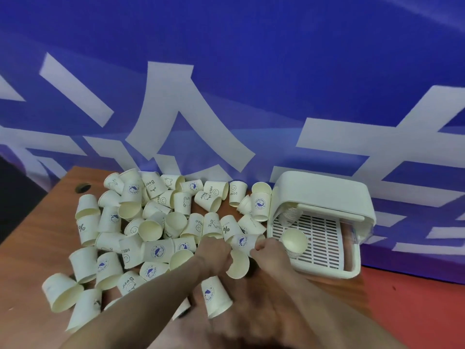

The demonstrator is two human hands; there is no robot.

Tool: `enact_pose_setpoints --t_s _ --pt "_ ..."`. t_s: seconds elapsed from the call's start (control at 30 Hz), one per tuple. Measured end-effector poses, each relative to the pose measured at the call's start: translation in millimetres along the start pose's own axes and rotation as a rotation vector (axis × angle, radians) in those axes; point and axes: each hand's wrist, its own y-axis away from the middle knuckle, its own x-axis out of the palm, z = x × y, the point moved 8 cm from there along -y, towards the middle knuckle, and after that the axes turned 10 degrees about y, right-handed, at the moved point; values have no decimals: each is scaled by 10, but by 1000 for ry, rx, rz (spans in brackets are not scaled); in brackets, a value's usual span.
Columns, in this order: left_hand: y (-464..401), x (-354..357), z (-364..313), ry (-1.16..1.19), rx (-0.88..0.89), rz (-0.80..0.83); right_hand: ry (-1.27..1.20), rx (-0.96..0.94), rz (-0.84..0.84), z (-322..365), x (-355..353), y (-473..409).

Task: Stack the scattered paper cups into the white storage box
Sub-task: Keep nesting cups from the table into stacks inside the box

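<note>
Near the table's front edge, beside the white storage box, my left hand curls round one paper cup; my right hand pinches another. They look light and crushable, so I'd grip gently near the rims.

Counts: two hands in frame, left hand and right hand, centre-bottom. One white storage box at right, lid up, one slotted tray in it. Two cup stacks inside: nested stack on the tray, second stack at the box's upper left. Loose paper cups across centre-left: roughly fifty, overlapping, exact number can't be read.
</note>
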Motion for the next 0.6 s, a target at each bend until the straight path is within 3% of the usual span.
enact_pose_setpoints --t_s 0.6 --pt "109 -731 -14 329 -187 -229 164 -135 -344 -88 -1123 403"
